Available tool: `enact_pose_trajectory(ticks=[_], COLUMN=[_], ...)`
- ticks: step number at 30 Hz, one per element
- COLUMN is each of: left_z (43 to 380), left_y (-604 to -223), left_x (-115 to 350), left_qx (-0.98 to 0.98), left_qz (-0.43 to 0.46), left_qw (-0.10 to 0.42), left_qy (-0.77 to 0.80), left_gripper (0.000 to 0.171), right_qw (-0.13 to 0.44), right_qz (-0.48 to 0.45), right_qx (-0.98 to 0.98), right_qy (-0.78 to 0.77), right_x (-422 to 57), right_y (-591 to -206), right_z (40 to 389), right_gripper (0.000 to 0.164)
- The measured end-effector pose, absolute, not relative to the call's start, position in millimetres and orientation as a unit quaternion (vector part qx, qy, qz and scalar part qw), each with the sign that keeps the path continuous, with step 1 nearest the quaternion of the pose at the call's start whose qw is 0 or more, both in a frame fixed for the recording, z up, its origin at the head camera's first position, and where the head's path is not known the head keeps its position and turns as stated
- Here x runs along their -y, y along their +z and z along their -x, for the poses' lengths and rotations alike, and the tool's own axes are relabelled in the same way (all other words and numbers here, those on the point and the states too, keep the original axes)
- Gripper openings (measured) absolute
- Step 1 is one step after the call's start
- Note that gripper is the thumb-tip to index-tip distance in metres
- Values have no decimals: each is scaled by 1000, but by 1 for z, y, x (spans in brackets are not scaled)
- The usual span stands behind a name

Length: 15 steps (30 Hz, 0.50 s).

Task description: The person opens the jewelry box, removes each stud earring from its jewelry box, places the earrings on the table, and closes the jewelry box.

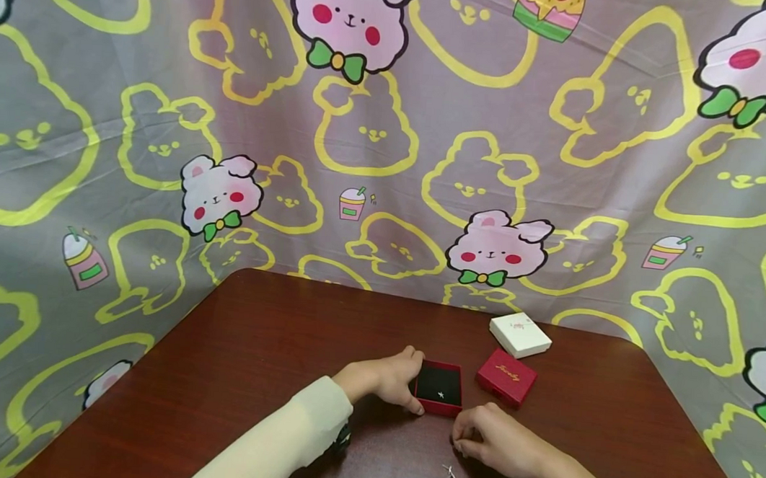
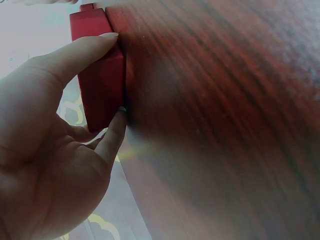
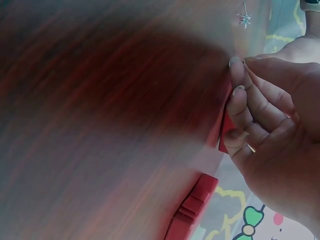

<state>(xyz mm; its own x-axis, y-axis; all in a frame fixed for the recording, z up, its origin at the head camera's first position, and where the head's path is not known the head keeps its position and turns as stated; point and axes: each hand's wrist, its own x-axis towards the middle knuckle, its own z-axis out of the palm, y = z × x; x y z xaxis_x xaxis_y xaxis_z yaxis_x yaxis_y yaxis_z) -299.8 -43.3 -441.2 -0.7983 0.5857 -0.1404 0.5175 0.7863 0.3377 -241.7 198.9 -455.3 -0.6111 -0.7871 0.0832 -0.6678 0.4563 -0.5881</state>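
Observation:
My left hand grips the left side of a small red jewelry box, with the thumb at its near corner and fingers at the far one. On the box's black pad lies a tiny silver star-shaped stud. Just right of the box's near corner, my right hand hovers with curled fingers. Its thumb and index fingertips meet; whether something tiny sits between them I cannot tell. A second silver star-shaped piece, also visible in the right wrist view, lies on the table below the right hand.
Right of the box is its red lid with gold "Jewelry" lettering. Behind that lid sits a white box. The dark wooden table has rounded far corners and meets a patterned curtain at the back and sides.

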Motion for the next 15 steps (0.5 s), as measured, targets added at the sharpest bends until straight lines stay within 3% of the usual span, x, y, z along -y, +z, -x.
enact_pose_trajectory(ticks=[15], left_z=[301], left_y=[-442], left_x=[43], left_qx=[-938], left_qz=[-296], left_qw=[114], left_qy=[142], left_gripper=[84], right_qw=[90], right_qz=[408], right_qx=[-863], right_qy=[-285], right_x=[-200], right_y=[-437], right_z=[245], right_gripper=[5])
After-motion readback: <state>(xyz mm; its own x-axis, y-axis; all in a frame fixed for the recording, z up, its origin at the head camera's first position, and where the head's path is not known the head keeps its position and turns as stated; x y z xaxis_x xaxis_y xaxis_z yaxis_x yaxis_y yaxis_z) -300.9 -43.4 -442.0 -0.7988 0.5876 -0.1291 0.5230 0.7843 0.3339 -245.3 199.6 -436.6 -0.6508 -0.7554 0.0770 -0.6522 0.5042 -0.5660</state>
